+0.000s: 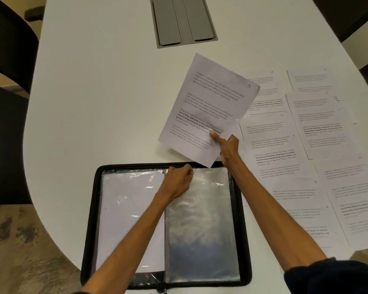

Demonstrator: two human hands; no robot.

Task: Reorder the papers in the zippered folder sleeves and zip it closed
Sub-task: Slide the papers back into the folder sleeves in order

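The black zippered folder (89, 230) lies open on the white table near me. Its left sleeve (128, 211) holds a white sheet; the right sleeve (202, 225) is clear plastic and looks empty. My left hand (177, 177) pinches the top edge of the right sleeve near the spine. My right hand (226, 146) grips the lower corner of a printed sheet (208, 107), marked 3 at its top right, raised above the folder's far edge. Several other printed pages (306, 155) lie spread on the table to the right.
A grey cable hatch (182, 20) is set into the table (94, 92) at the far middle. Dark chairs (6, 66) stand along the left edge and at the far right corner. Patterned carpet (19, 240) shows at the lower left.
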